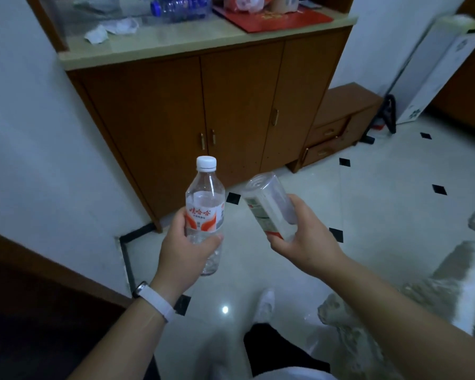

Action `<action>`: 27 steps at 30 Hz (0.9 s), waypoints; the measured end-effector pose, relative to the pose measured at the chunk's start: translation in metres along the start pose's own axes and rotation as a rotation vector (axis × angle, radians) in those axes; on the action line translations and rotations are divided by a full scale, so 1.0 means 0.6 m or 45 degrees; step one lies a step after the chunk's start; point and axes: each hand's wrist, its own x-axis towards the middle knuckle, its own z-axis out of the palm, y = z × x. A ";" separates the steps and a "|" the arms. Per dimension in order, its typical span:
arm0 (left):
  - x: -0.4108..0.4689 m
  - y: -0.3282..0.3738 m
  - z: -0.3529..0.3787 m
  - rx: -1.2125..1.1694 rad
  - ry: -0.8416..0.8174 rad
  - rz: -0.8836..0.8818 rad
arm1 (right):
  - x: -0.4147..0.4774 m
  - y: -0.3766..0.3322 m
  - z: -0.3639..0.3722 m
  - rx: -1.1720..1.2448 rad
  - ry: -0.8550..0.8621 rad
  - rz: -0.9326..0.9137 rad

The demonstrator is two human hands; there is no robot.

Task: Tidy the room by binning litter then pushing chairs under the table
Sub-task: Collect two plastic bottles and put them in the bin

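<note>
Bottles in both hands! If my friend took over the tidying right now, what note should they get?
Left hand: grips a white-capped bottle, upright.
Right hand: grips a second bottle, tilted, base pointing away from the palm.
On the cabinet top: crumpled paper and a blue-capped bottle lying down.
Done: two bottles are in hand.
Left: bin them, probably fetch the rest, then push the chairs in. No bin or table is in view.

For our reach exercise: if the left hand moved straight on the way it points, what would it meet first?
Probably the wooden cabinet; nothing shows between it and the left hand, though depth is unclear.
</note>
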 end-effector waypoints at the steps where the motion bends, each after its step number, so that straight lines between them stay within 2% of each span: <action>1: 0.020 0.007 0.010 0.007 -0.026 0.001 | 0.017 0.010 -0.001 0.009 0.007 0.022; 8: 0.197 0.063 0.115 0.100 -0.121 -0.010 | 0.179 0.106 -0.038 0.141 0.065 0.157; 15: 0.374 0.171 0.308 0.201 -0.286 0.145 | 0.320 0.228 -0.183 0.219 0.265 0.280; 21: 0.466 0.247 0.484 0.150 -0.543 0.244 | 0.346 0.330 -0.313 0.198 0.517 0.423; 27: 0.535 0.314 0.657 0.231 -0.841 0.366 | 0.316 0.449 -0.391 0.264 0.786 0.727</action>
